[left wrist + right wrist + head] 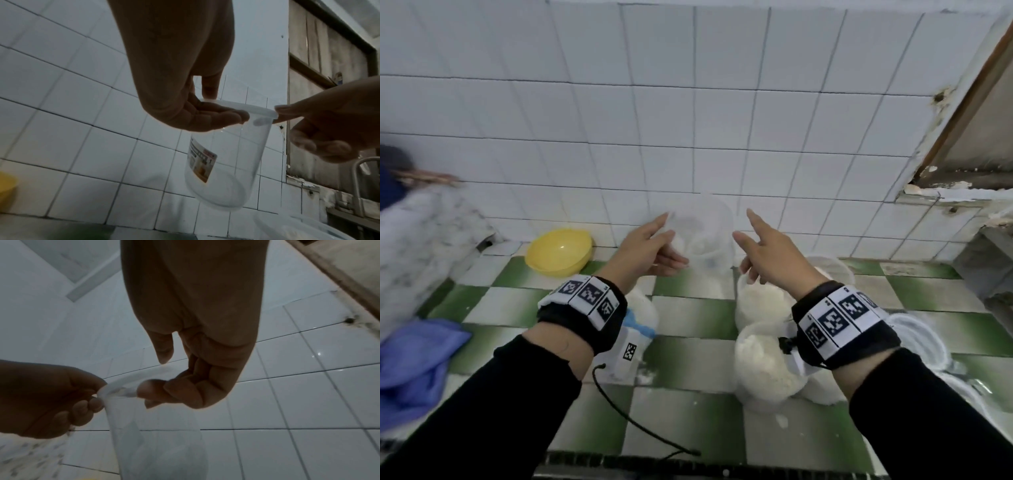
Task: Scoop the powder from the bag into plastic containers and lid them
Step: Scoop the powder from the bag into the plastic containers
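An empty clear plastic container (705,236) with a printed label hangs tilted in front of the tiled wall, a white lid (257,110) on its mouth. My left hand (674,240) grips its top, thumb on the lid and fingers curled under the rim, as the left wrist view shows for the left hand (226,107). My right hand (743,240) pinches the lid's opposite edge; in the right wrist view, the right hand (154,376) has curled fingers against the lid (123,384). Two containers (760,301) (763,363) filled with white powder stand on the counter. The powder bag (643,308) lies partly hidden under my left wrist.
A yellow bowl (558,251) sits at the back left of the green-and-white checked counter (688,325). A blue cloth (414,359) lies at the left edge. Clear lids or containers (917,339) are stacked at the right. Spilled powder dots the tiles.
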`<action>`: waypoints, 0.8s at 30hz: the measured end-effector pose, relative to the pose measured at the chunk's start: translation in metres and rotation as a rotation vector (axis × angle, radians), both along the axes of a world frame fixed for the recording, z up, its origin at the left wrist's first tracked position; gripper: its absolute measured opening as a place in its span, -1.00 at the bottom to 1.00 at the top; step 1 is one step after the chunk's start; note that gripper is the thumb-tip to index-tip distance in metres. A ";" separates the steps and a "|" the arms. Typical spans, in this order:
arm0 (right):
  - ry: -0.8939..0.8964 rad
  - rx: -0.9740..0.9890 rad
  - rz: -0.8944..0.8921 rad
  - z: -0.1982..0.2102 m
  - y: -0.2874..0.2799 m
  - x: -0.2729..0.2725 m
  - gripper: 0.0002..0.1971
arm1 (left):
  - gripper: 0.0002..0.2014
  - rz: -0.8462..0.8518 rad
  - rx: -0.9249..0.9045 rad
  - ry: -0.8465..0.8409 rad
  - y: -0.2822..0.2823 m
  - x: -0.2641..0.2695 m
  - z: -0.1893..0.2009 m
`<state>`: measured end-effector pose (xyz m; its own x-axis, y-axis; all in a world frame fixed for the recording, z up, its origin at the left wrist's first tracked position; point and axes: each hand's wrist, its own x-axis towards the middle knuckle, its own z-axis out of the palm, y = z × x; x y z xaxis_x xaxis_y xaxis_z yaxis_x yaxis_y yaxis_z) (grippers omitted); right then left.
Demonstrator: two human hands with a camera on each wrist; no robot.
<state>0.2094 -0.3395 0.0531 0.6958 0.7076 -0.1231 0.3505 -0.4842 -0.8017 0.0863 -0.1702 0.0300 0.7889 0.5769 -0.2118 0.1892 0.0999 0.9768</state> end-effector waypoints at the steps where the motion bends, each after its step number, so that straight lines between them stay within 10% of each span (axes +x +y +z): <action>1: 0.024 0.012 0.003 0.000 0.008 -0.013 -0.40 | -0.51 -0.017 0.006 -0.006 0.004 -0.015 0.004; 24: 0.427 0.063 0.144 -0.071 0.072 -0.192 -0.55 | -0.34 -0.363 -0.152 0.262 0.082 -0.226 -0.051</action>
